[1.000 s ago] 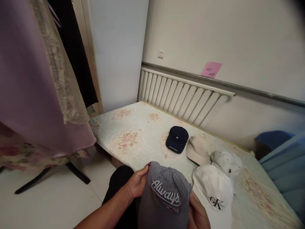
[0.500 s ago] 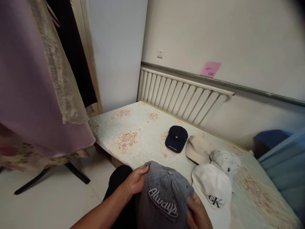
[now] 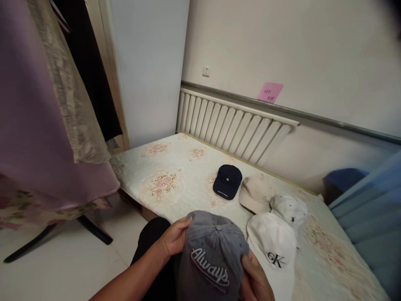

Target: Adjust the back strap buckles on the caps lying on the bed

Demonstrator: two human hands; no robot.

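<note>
1 grey cap [image 3: 216,251] held up nr bed [image 3: 194,186]: L hand [image 3: 173,237] & R hand [image 3: 257,274] both closed on it at opp. edges, prob. to spread it, "Always" side in view. 4 other caps [image 3: 227,182] grouped on bed, prob. for easy reach.

Pale wall [image 3: 322,46], white radiator [image 3: 231,125], light floor [image 3: 62,269]

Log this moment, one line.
Left hand: grips gray cap | right hand: same cap | bed: navy cap, beige cap, near white cap, far white cap

Grey cap [image 3: 214,253], pale pink-flowered mattress [image 3: 191,175]
</note>
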